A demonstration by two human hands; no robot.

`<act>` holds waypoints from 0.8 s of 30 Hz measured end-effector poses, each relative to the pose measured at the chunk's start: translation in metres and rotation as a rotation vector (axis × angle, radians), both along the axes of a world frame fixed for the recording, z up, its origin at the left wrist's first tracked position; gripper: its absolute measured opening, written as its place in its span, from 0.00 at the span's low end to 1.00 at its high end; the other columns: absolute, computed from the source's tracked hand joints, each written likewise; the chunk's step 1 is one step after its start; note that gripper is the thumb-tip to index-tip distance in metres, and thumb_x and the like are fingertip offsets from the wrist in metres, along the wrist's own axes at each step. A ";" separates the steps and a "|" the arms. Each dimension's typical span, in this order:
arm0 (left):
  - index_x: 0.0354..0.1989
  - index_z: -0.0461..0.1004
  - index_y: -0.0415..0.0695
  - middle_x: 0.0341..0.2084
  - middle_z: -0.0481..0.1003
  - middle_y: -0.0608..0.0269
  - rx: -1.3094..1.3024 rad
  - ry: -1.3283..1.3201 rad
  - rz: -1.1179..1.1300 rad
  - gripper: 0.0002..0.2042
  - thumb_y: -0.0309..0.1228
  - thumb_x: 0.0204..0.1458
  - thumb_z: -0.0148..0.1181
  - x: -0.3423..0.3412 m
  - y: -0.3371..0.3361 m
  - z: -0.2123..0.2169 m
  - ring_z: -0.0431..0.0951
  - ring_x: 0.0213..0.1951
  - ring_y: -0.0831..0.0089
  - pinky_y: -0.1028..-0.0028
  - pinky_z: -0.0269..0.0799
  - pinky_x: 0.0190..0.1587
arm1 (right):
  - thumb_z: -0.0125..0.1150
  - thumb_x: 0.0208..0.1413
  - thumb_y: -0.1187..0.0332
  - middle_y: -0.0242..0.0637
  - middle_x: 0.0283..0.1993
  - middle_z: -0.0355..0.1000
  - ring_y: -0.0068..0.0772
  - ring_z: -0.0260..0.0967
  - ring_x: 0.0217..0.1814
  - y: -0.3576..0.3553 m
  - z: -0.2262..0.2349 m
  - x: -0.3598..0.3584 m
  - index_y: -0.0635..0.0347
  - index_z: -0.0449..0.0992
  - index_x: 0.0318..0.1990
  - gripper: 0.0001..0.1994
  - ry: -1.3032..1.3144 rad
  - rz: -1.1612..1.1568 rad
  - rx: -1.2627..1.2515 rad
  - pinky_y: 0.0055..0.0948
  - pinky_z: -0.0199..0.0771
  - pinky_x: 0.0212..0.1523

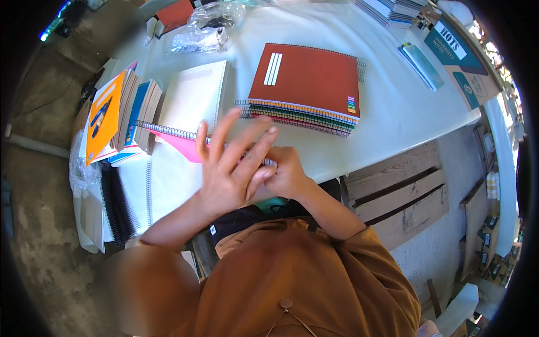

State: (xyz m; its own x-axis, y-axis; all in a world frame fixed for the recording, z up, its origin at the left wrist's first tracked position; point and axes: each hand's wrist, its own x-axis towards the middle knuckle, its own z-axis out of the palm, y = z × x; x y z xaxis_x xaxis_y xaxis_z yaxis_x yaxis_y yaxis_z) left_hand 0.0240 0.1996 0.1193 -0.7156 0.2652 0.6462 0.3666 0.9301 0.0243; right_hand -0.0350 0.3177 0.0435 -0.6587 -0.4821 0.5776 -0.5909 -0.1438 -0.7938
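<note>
Left hand: fingers spread and extended, palm turned toward the right hand, not closed on anything; its fingertips lie over or just above the metal spiral coil, contact not resolvable. Left forearm enters from the lower left, elbow bent, wrist raised over the table edge. Right hand: curled closed, fingertips pinched on the near end of the spiral coil, just behind the left hand's fingers. Right forearm comes up from the lower right in an orange-brown sleeve, wrist at the table edge. The coil runs from the right hand's pinch leftward and away, across a pink sheet and the bottom edge of an open white notebook block. All of this rests on a white table. Left of the coil: a leaning stack of booklets, the outermost with an orange cover, and below it a bundle of black binding combs. Beyond and right of the coil: a stack of spiral notebooks with a red top cover, multicoloured covers showing at the edges. Further beyond: clear plastic bags at the far table edge. Far right of the coil: a teal booklet and a teal carton.
</note>
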 end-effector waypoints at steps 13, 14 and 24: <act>0.27 0.76 0.45 0.28 0.76 0.71 -0.071 -0.134 -0.143 0.08 0.29 0.37 0.67 0.001 -0.009 0.050 0.77 0.34 0.75 0.61 0.63 0.51 | 0.59 0.45 0.76 0.47 0.30 0.72 0.47 0.72 0.30 0.001 0.030 0.003 0.63 0.73 0.35 0.08 -0.203 0.147 -0.019 0.30 0.70 0.32; 0.26 0.76 0.45 0.25 0.76 0.72 -0.043 -0.109 -0.153 0.09 0.30 0.35 0.69 0.001 -0.007 0.050 0.77 0.34 0.74 0.61 0.65 0.50 | 0.59 0.46 0.76 0.47 0.30 0.72 0.48 0.71 0.30 0.003 0.035 0.003 0.64 0.73 0.35 0.08 -0.202 0.145 -0.012 0.31 0.70 0.31; 0.32 0.75 0.42 0.30 0.76 0.61 0.137 0.196 0.004 0.14 0.23 0.33 0.67 -0.075 -0.059 0.100 0.76 0.33 0.67 0.73 0.70 0.37 | 0.63 0.39 0.79 0.44 0.35 0.75 0.41 0.71 0.43 0.098 0.126 -0.088 0.63 0.76 0.35 0.11 0.785 -0.265 -0.260 0.38 0.68 0.50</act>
State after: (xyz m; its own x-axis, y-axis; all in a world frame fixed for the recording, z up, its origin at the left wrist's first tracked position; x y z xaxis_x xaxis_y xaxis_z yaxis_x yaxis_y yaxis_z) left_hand -0.0510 0.1402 0.2196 -0.5742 0.1633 0.8023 0.3730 0.9245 0.0788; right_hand -0.1230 0.4156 0.1694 -0.0952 -0.1592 0.9827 -0.9937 -0.0441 -0.1034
